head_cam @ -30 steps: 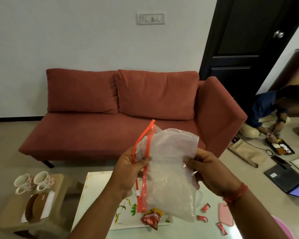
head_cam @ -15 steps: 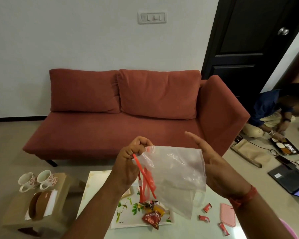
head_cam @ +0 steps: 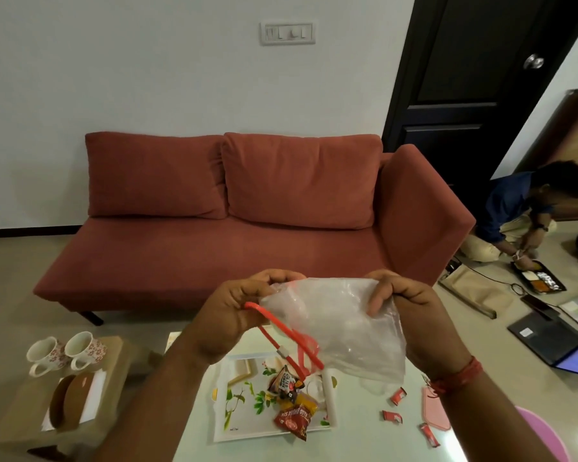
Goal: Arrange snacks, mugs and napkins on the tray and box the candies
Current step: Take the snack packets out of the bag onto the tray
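Head view: left hand (head_cam: 229, 315) and right hand (head_cam: 411, 306) pinched clear bag (head_cam: 334, 325) top corners, held above tray (head_cam: 327, 428), likely emptied; 2 mugs (head_cam: 65, 353) on side stool.

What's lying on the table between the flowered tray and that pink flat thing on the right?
In the head view, small red candies lie scattered on the table between the tray and the pink flat thing.

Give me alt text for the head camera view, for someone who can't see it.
Both hands, left hand and right hand, hold a clear plastic bag with a red zip strip above a floral tray of snack packets on a table. Red candies lie beside the tray; two mugs sit on a side stool before a red sofa.
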`<state>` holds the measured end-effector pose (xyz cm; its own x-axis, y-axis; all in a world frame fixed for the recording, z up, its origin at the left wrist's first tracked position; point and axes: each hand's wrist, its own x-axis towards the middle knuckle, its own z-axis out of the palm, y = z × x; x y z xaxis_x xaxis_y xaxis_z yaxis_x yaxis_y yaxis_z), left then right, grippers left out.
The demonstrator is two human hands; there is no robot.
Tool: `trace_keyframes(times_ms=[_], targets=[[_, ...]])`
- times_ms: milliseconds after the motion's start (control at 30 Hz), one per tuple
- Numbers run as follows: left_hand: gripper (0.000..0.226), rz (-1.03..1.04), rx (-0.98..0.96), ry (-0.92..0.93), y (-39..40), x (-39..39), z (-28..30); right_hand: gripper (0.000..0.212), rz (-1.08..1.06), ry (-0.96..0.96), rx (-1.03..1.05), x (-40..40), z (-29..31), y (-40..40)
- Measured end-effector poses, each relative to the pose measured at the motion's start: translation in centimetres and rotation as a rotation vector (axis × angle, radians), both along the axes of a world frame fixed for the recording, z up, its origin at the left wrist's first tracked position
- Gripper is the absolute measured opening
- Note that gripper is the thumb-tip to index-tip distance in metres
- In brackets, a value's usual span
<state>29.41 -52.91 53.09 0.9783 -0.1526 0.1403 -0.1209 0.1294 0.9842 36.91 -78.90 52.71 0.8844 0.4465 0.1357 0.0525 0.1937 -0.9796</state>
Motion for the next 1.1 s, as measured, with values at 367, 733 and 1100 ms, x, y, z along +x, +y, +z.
trace_keyframes(times_ms=[367, 733, 1100], targets=[[0.055, -0.077, 0.402, 0.338, 0.5, 0.6, 2.0, 0.034, 0.061, -0.233, -0.535, -1.3, 1.1, 2.1], [0.054, -0.314, 0.997, 0.255, -1.4, -0.3, -1.0, 0.042, -0.101, -0.172, -0.669, -2.9, -0.2, 2.4], [0.019, 0.021, 0.519, 0.450, -2.6, 0.6, -6.8, 0.056, -0.070, 0.357, -0.304, -5.4, -5.4, -0.8]])
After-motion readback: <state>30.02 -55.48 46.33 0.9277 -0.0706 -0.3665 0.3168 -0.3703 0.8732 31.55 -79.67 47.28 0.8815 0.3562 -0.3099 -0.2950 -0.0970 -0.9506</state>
